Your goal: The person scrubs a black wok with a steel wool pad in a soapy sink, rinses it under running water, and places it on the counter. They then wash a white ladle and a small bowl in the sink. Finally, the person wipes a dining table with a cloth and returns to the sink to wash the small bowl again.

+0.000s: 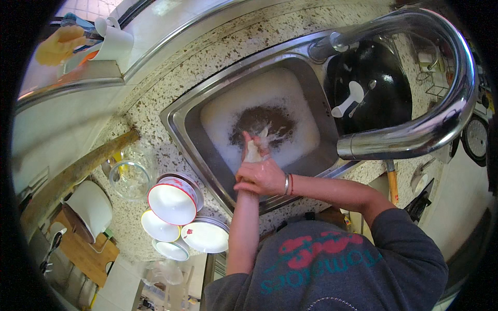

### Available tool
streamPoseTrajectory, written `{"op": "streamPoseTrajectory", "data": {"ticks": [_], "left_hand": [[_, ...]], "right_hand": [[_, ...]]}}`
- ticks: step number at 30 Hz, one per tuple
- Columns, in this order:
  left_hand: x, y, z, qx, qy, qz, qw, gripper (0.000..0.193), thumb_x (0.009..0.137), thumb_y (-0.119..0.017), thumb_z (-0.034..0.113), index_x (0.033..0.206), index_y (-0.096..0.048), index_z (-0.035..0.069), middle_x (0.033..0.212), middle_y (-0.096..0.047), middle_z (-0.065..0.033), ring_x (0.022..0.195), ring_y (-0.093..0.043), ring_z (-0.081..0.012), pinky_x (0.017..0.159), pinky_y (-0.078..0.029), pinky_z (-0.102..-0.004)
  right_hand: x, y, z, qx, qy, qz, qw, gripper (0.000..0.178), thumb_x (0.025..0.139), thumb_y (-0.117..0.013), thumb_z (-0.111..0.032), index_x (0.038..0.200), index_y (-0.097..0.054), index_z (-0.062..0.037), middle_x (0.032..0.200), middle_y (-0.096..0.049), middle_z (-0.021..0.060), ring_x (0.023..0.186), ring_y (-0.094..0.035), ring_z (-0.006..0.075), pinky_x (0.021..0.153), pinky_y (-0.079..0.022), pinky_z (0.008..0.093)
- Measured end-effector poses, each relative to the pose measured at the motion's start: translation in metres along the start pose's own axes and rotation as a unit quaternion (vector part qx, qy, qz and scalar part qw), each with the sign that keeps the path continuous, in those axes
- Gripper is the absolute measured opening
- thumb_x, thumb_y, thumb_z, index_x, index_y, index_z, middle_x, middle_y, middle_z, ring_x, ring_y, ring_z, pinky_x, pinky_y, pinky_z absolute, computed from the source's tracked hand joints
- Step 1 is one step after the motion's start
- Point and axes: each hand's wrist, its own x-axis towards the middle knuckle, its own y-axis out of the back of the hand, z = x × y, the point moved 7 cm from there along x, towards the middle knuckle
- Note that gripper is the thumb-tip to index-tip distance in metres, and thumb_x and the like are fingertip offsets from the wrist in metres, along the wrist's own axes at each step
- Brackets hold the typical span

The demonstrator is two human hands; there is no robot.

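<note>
Over the sink basin (199, 109) of soapy water, my left hand (263, 152) points away from me, fingers partly curled. A pale, soft-looking thing (252, 153) shows between its thumb and fingers; its kind is unclear. My right hand (262, 176) crosses from the right, closed around my left wrist. It wears a silver bangle and a red band at the wrist. Water splashes (267, 133) just beyond my left fingertips. White foam (223, 116) rings a dark patch of water there. The thick chrome faucet (404, 142) arches in from the right, with its end beside the basin.
Left of the sink stand stacked bowls (172, 205), plates (205, 236) and a glass jar (128, 179). A black wok (386, 67) lies at the right with a white spoon (350, 98) in it. A utensil holder (115, 45) is at the far left.
</note>
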Motion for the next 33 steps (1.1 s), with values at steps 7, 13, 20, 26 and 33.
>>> {"op": "streamPoseTrajectory", "data": {"ticks": [7,13,20,26,33], "left_hand": [[0.001,-0.021,-0.002,0.048,-0.211,0.214,0.953,0.028,0.091,-0.052,0.041,0.095,-0.054,0.013,0.079,-0.058,-0.0017,0.069,-0.054,-0.0140,0.065,-0.047,-0.0302],[-0.005,0.000,0.019,0.229,-0.246,0.292,0.896,0.039,0.091,-0.048,0.048,0.111,-0.048,0.014,0.107,-0.052,-0.0022,0.098,-0.049,-0.0172,0.080,-0.043,-0.0327],[-0.022,-0.011,0.020,0.195,-0.149,0.346,0.906,0.072,0.086,-0.046,0.061,0.144,-0.019,0.029,0.147,-0.024,-0.0066,0.135,-0.023,-0.0297,0.101,-0.030,-0.0509],[0.024,0.041,0.015,0.092,-0.096,0.086,0.987,0.039,0.088,-0.056,0.044,0.118,-0.051,0.019,0.097,-0.059,0.0009,0.080,-0.058,-0.0118,0.068,-0.050,-0.0267],[0.018,-0.016,0.007,0.012,-0.012,-0.050,0.999,0.032,0.088,-0.055,0.049,0.088,-0.056,0.016,0.071,-0.053,0.0049,0.054,-0.046,-0.0071,0.046,-0.038,-0.0229]], "right_hand": [[0.016,0.004,0.065,-0.133,-0.038,0.149,0.979,0.033,0.086,-0.055,-0.035,0.063,-0.055,-0.0108,0.064,-0.057,0.0114,0.059,-0.058,0.0325,0.053,-0.047,0.0435],[-0.007,0.009,0.204,-0.133,-0.305,0.101,0.937,0.022,0.088,-0.051,-0.028,0.093,-0.059,-0.0089,0.081,-0.061,0.0150,0.075,-0.061,0.0349,0.064,-0.048,0.0431],[-0.027,0.011,0.225,-0.131,-0.272,0.036,0.953,0.019,0.088,-0.052,-0.020,0.100,-0.056,-0.0057,0.096,-0.059,0.0165,0.085,-0.059,0.0339,0.071,-0.047,0.0395],[0.004,0.005,0.089,0.082,-0.139,0.043,0.986,0.020,0.084,-0.059,-0.027,0.086,-0.059,-0.0074,0.079,-0.060,0.0129,0.072,-0.060,0.0341,0.064,-0.048,0.0406],[0.005,-0.001,-0.007,-0.054,0.072,0.036,0.995,0.027,0.082,-0.060,-0.034,0.070,-0.054,-0.0112,0.067,-0.056,0.0075,0.059,-0.057,0.0261,0.054,-0.046,0.0365]]}}
